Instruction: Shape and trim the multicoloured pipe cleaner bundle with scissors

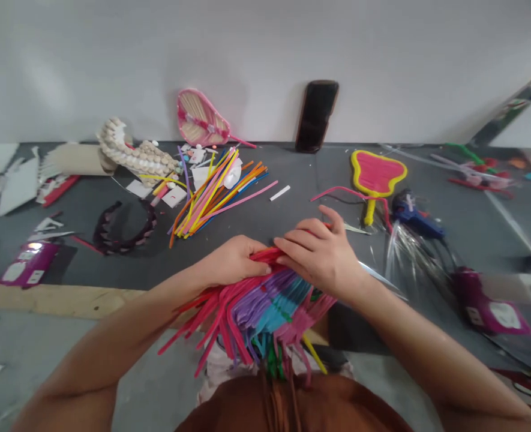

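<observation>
A fan-like bundle of pipe cleaners (256, 309) in red, pink, purple, blue and green hangs between my hands at the table's near edge. Its loose ends point down toward my lap. My left hand (233, 261) pinches the red upper edge between thumb and fingers. On the other side, my right hand (321, 252) has its fingers curled over the same top edge, with one finger lifted. Where the fingers cover it, the join of the strands is hidden.
Loose colored pipe cleaners (215, 198) lie in a pile ahead. A black phone (317, 115) leans on the wall. Around them are a pink-and-yellow fan shape (377, 174), a blue glue gun (416, 216), a dark braided headband (125, 231), a pink leaf-shaped fan (202, 118) and purple packets (29, 263).
</observation>
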`<state>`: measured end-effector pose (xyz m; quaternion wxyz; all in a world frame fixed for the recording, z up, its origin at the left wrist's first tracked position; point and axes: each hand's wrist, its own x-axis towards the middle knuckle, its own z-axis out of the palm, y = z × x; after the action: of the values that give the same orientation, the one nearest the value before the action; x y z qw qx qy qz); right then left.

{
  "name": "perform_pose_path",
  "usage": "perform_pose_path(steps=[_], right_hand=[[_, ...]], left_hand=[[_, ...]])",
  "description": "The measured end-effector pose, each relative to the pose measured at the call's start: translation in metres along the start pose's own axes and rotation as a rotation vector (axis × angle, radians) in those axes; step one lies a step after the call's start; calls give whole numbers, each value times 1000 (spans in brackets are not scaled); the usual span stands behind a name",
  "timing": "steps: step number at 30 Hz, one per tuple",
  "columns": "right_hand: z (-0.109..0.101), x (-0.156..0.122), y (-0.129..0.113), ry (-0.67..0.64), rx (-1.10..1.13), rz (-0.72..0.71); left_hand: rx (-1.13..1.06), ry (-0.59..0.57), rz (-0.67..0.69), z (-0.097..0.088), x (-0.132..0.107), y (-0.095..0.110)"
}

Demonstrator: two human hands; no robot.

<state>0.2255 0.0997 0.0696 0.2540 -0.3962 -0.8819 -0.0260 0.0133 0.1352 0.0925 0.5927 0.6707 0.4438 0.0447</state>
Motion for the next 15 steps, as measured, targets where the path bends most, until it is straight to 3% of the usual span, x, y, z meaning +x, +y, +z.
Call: perform_pose_path(steps=[8,12,15], right_hand=[[3,-27,8,183,-46,9],[11,-23,10,140,-29,-5],[-1,-22,18,131,-22,9]], left_hand=[[-432,-177,-144,-4,1,-8],[-464,-254,-153,-10,10,-4],[-396,-302,-152,-17,18,-4]])
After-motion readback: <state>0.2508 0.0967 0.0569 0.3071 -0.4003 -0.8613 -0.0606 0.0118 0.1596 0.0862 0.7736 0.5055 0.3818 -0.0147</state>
